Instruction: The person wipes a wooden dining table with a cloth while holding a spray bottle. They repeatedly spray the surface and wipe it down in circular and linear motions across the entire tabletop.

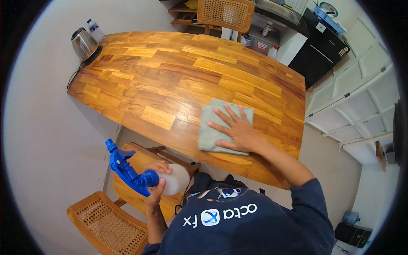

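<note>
My left hand [157,181] is wrapped around the neck of a white plastic spray bottle [178,179], beside the table's near edge. The bottle tilts, and its blue trigger sprayer [130,172] points away from me to the left. Flat on a folded grey-green cloth [208,137] rests my right hand [234,132], palm down with the fingers spread. That cloth lies on the wooden table [153,86] near its front edge, right of the middle. A glossy patch of reflected light shows on the wood left of the cloth.
An electric kettle [85,46] and a plastic water bottle [95,30] stand at the table's far left corner by the wall. One cane chair [110,218] is at my left, another [225,14] beyond the table. White panelled doors [350,95] stand at the right.
</note>
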A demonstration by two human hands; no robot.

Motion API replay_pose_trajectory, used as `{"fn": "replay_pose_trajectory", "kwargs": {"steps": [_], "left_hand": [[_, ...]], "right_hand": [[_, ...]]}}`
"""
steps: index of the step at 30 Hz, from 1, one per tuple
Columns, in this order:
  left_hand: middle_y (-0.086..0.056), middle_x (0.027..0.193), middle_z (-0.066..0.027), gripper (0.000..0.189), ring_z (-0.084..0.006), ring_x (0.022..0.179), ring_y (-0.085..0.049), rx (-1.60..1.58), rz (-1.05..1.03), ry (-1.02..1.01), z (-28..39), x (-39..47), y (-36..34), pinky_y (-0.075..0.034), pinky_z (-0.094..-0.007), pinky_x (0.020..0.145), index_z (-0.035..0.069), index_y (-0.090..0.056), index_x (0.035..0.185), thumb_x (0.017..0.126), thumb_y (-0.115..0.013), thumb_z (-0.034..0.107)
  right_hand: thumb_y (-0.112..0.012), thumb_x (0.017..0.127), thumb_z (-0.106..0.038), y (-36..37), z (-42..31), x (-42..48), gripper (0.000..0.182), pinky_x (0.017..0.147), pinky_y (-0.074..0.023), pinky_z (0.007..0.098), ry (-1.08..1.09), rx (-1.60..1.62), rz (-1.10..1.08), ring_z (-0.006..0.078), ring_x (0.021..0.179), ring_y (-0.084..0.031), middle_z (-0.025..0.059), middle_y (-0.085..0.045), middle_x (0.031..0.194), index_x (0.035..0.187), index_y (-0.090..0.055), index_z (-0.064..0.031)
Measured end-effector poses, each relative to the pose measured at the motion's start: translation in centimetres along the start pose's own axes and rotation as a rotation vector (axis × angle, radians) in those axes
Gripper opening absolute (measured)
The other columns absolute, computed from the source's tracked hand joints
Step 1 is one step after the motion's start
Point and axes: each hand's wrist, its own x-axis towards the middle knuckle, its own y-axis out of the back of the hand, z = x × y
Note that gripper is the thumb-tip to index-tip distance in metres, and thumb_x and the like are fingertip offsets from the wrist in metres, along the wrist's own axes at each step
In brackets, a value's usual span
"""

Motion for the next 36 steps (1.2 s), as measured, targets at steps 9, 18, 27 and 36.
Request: {"fn": "replay_pose_trajectory", "kwargs": {"steps": [9, 18, 27, 36], "left_hand": [[-0.056, 0.079, -0.0098, 0.044, -0.0213, 0.077, -0.057, 0.033, 0.222, 0.098, -2.2, 4.3, 3.6, -0.036, -0.0402, 0.091, 0.005, -0.044, 0.1, 0.075, -0.071, 0.029], [-0.054, 0.08, -0.0115, 0.056, -0.0215, 0.077, -0.055, 0.109, 0.168, 0.021, -1.1, 3.5, -1.2, -0.045, -0.0353, 0.076, 0.005, -0.04, 0.106, 0.075, -0.069, 0.042], [-0.047, 0.092, -0.0078, 0.06, -0.0194, 0.086, -0.05, 0.288, 0.221, 0.027, -1.3, -1.0, -5.5, -0.043, -0.0364, 0.082, 0.004, -0.042, 0.113, 0.076, -0.067, 0.045], [-0.05, 0.085, -0.0073, 0.072, -0.0195, 0.085, -0.052, 0.231, 0.395, 0.059, 0.4, -4.8, -9.2, -0.043, -0.035, 0.08, 0.003, -0.04, 0.121, 0.071, -0.071, 0.045]], "right_hand": [[-0.04, 0.088, -0.051, -5.3, -4.4, 12.1, 0.051, 0.101, -0.0094, 0.066, 0.06, 0.042, 0.139, 0.0314, 0.135, -0.018, 0.002, -0.025, 0.146, 0.135, -0.035, -0.0312], [-0.046, 0.088, -0.038, 1.0, 16.6, -6.4, 0.052, 0.102, -0.013, 0.0612, -0.598, -0.235, 0.117, 0.032, 0.134, -0.018, 0.0014, -0.022, 0.146, 0.137, -0.033, -0.0244], [-0.055, 0.08, -0.046, 4.3, 4.1, -16.4, 0.058, 0.105, -0.0071, 0.0596, -0.004, 0.171, -0.143, 0.0319, 0.135, -0.017, 0.0024, -0.026, 0.145, 0.133, -0.039, -0.0291], [-0.044, 0.087, -0.049, 2.7, 29.5, -10.2, 0.054, 0.103, -0.0177, 0.0583, -0.879, -0.135, 0.194, 0.0312, 0.134, -0.019, 0.0047, -0.026, 0.144, 0.135, -0.036, -0.0265]]}}
